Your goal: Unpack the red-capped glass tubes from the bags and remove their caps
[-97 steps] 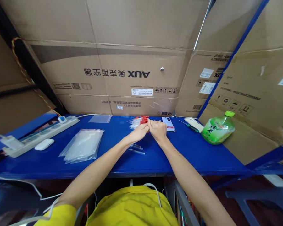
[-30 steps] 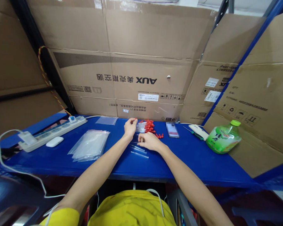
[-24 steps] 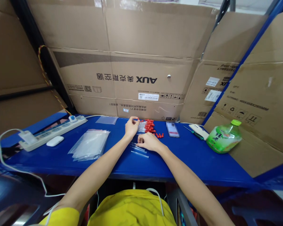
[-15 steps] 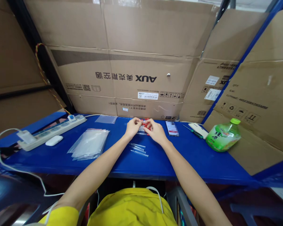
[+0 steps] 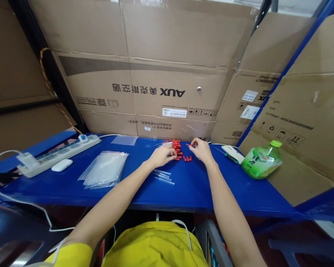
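My right hand (image 5: pixel 202 149) pinches a small red rubber dropper bulb (image 5: pixel 188 145) between thumb and fingertips, just above the table. My left hand (image 5: pixel 163 155) is closed, its fingertips at the near left edge of a cluster of red bulbs (image 5: pixel 177 147); whether a bulb is in its grip I cannot make out. Thin clear tubes beyond the left hand run toward the cluster, partly hidden by that hand. A few loose red bulbs (image 5: pixel 187 159) lie between my hands. Several clear glass tubes (image 5: pixel 164 177) rest side by side below my left wrist.
Clear plastic bags (image 5: pixel 105 168) are stacked on the blue table (image 5: pixel 189 193) at left. Behind them sit a power strip (image 5: pixel 61 154) and a white case (image 5: pixel 62 165). To the right are a screwdriver (image 5: pixel 231 158), a white device (image 5: pixel 233 152) and a green bottle (image 5: pixel 261 161). Cardboard walls the back.
My hands have moved apart, uncovering the red bulbs. The right hand has shifted right with one bulb, now covering where the phone lay; the left has come slightly nearer.
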`<state>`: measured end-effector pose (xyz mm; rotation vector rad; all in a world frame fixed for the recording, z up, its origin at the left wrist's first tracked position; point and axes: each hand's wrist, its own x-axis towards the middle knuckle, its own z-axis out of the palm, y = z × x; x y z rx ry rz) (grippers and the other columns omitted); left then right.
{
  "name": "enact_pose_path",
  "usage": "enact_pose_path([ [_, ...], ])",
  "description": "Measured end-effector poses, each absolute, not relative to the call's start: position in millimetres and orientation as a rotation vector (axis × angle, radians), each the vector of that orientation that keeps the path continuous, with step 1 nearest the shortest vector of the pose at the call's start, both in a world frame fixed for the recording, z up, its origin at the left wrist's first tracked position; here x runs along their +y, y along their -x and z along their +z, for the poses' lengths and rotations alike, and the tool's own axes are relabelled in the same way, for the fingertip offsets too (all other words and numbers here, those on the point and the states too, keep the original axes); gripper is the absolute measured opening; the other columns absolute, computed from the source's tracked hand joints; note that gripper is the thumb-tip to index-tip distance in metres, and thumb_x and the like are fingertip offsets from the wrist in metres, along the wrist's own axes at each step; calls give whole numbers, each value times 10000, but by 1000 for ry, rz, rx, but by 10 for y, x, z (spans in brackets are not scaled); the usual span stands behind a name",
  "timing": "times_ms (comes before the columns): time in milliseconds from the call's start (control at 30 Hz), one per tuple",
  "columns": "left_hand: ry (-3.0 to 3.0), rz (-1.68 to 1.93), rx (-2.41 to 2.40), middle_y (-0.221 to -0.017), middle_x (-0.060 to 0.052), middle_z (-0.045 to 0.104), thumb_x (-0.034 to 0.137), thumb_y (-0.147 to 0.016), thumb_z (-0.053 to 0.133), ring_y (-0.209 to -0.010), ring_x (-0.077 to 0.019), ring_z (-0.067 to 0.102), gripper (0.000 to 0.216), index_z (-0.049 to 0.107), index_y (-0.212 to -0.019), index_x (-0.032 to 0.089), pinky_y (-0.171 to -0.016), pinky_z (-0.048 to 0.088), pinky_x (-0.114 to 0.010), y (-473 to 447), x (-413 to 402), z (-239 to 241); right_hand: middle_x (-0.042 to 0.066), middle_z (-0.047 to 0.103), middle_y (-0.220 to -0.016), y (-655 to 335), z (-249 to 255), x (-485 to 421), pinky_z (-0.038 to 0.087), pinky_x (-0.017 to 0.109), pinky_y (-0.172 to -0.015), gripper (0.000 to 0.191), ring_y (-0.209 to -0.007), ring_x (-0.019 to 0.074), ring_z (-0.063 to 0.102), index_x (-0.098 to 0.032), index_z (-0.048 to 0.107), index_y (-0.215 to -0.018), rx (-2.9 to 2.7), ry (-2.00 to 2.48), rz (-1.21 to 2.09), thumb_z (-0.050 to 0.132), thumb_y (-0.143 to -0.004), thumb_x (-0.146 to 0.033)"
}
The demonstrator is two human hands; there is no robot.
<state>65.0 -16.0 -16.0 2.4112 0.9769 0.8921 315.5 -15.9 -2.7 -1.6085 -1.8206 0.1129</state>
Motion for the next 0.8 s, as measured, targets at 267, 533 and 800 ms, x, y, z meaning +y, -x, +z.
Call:
enact_pose_path([
  [267,-2646,677,1017,-1029,-64,739,274,-869,719,-980,-250,684,162,787,-1017,283,-760,478,-303,-773,-194,-251,-5,749,-809,-3190,-63,-208,365,259,-635,90,-772,158,667,-238,707,-891,-1985,1820,258,741,-842,-304],
  [533,-2701,676,1034,-1092,-58,701,284,-866,735,-924,-219,670,129,726,-990,249,-702,448,-280,-791,-222,-256,14,742,-749,-3171,-123,-187,378,261,-637,109,-733,161,670,-218,709,-762,-2111,1837,386,758,-833,-286],
  [800,-2705,681,997,-1026,-50,735,252,-895,672,-933,-217,674,98,708,-986,246,-748,464,-282,-808,-207,-279,57,754,-990,-3113,-142,-186,412,270,-737,109,-924,204,668,-231,737,-942,-2163,1761,186,725,-842,-274],
])
